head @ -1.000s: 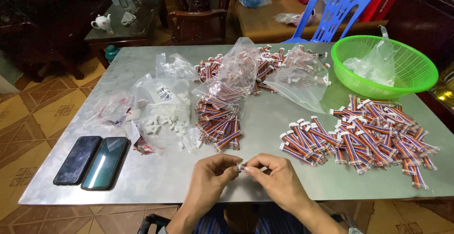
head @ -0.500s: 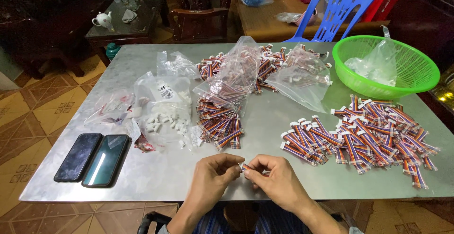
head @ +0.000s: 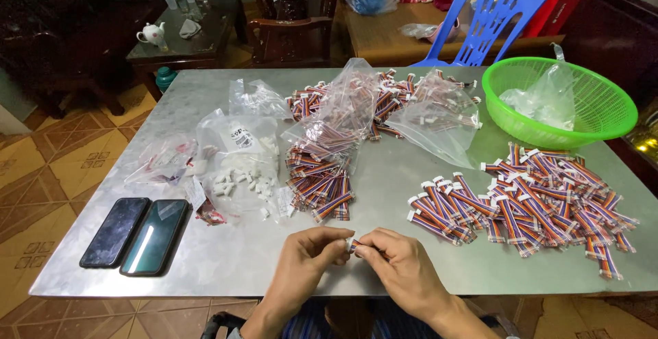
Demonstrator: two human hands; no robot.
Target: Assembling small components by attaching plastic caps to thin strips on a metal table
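My left hand [head: 310, 255] and my right hand [head: 399, 264] meet over the near edge of the metal table [head: 226, 263]. Both pinch one short multicoloured ribbon cable [head: 352, 244] with a white connector end between the fingertips; most of it is hidden by my fingers. Just beyond my hands lies a stack of the same cables [head: 321, 181]. To the right, a larger spread of cables [head: 541, 202] covers the table. A bag of small white connectors [head: 241, 172] lies to the left of the stack.
Two dark phones [head: 136, 233] lie at the near left. A green plastic basket [head: 556, 100] holding a clear bag stands at the far right. More clear bags of cables [head: 384, 106] lie at the back. A blue chair [head: 493, 14] and wooden furniture stand behind.
My fingers have shifted slightly on the small cable; both hands stay in the same place above the near table edge.
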